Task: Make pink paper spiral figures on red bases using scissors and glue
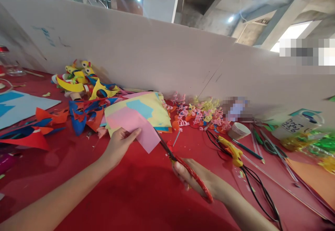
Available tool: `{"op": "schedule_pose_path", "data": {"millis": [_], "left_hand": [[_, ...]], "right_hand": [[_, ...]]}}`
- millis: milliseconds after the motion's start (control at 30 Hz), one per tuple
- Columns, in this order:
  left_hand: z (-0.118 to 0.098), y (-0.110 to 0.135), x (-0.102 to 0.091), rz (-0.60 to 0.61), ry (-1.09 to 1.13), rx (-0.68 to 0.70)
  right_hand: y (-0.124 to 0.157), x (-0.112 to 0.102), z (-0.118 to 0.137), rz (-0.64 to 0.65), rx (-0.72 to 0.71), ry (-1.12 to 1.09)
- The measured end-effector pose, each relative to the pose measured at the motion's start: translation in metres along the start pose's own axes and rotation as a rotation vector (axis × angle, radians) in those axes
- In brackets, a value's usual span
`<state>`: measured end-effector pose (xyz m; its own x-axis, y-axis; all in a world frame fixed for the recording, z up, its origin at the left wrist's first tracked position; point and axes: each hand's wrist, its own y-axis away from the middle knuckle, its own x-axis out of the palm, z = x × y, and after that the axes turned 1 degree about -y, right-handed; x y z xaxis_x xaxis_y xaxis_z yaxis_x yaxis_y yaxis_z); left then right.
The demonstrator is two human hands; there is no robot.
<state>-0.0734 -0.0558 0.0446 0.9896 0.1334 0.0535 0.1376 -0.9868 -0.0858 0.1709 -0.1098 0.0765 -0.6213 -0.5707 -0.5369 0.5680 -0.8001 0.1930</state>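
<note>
Between the thumb and fingers of my left hand is a sheet of pink paper, held a little above the red table. My right hand is closed round red-handled scissors. Their dark blades meet the right edge of the pink paper, and the paper hides part of them. Behind the sheet lies a stack of yellow paper with a blue piece on top. Just beyond the scissors, a thin pen-like stick rests on the table.
Pink and yellow curled paper pieces cluster along the white partition. At right are a yellow glue gun with a black cord, a paper cup, green-handled scissors and orange paper. Red and blue cutouts lie left.
</note>
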Motion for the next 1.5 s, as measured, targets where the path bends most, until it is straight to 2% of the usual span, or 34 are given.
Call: {"op": "schedule_pose_path", "data": {"millis": [100,233,567,833,1000,1267,1500], "left_hand": [[0.001,0.001,-0.002,-0.012,-0.126,0.054],[0.002,0.002,-0.002,-0.049,-0.196,0.098],[0.001,0.005,0.0,-0.019,-0.271,0.099],[-0.001,0.006,0.0,-0.043,-0.353,0.127],[-0.01,0.01,0.003,-0.085,-0.429,0.136],[-0.012,0.014,0.004,-0.055,-0.412,0.173],[-0.014,0.016,0.006,-0.096,-0.427,0.191]], "right_hand": [[0.0,0.0,0.002,0.032,0.05,-0.003],[0.0,0.0,0.005,0.017,0.024,0.028],[0.001,-0.001,0.008,0.015,0.024,0.047],[0.002,-0.004,0.011,0.016,0.019,0.063],[0.004,-0.004,0.016,0.019,0.022,0.074],[0.006,-0.003,0.016,0.017,0.006,0.072],[0.004,-0.004,0.014,0.014,0.001,0.072]]}}
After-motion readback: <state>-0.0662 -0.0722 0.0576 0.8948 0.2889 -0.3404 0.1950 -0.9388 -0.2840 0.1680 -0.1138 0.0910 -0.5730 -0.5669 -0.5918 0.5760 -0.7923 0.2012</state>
